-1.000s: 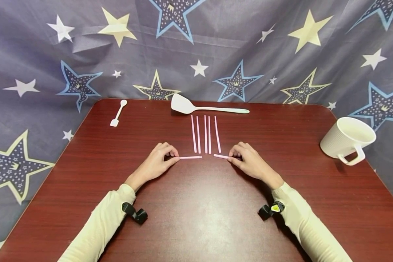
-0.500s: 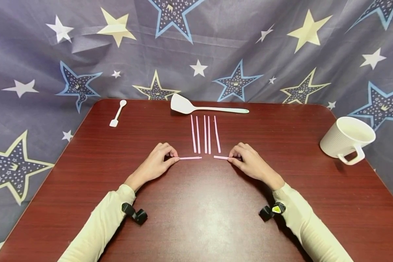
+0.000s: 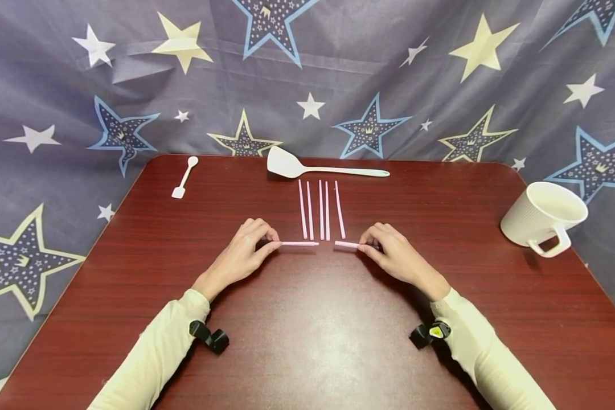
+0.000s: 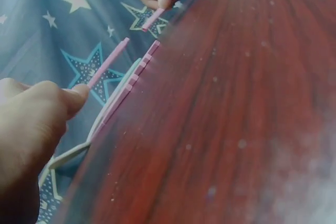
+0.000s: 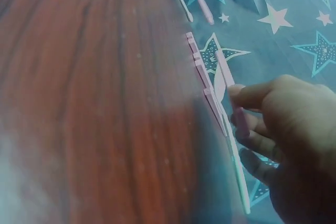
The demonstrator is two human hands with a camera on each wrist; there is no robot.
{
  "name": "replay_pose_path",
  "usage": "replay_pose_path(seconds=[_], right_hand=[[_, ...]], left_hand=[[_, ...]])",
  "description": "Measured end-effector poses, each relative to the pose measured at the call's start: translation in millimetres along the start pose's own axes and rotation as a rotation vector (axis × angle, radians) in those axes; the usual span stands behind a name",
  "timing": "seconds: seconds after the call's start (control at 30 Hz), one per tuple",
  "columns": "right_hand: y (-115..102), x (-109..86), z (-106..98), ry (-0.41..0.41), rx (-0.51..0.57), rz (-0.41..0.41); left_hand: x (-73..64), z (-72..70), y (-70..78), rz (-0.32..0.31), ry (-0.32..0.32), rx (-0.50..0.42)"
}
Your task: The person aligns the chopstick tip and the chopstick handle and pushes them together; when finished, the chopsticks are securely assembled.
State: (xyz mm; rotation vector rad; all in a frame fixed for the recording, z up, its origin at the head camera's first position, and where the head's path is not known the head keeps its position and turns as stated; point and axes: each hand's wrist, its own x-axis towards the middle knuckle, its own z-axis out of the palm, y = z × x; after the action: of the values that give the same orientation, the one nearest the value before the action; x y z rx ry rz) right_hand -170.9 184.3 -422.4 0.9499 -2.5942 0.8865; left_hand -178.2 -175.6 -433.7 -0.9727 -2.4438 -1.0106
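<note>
My left hand pinches one end of a thin pink stick between thumb and fingers. That stick has a slightly narrower free end and points right. Opposite it, my right hand pinches a shorter visible length of another pink stick, which points left. A small gap separates the two facing ends. In the left wrist view the left stick shows raised above the tabletop; the right stick does likewise in the right wrist view. Several more pink sticks lie roughly side by side just beyond the hands.
A white spatula lies crosswise behind the row of sticks. At the back left is a small white spoon-like tool. A white ribbed mug stands near the table's right edge. Star-patterned cloth hangs behind the dark red table.
Both held sticks have risen slightly in the head view, and the left one has shifted a little right. The grips stay the same. The other sticks have not moved.
</note>
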Motion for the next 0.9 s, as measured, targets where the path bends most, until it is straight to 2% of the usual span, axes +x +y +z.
replay_pose_path(seconds=[0.17,0.33,0.57,0.9], right_hand=[[-6,-0.2,-6,0.055,-0.032,-0.06],[-12,-0.1,-11,0.105,-0.084,-0.137],[-22,-1.9,-17,0.13,-0.099,-0.205],[-34,-2.5,-17,0.171,-0.106,-0.27]], left_hand=[[0.6,-6.7,8.3,0.039,0.029,0.0],[1.1,-13.2,14.4,0.104,0.06,0.039],[2.3,-21.6,24.2,0.177,0.082,0.071],[3.7,-26.3,35.3,0.286,0.118,0.078]])
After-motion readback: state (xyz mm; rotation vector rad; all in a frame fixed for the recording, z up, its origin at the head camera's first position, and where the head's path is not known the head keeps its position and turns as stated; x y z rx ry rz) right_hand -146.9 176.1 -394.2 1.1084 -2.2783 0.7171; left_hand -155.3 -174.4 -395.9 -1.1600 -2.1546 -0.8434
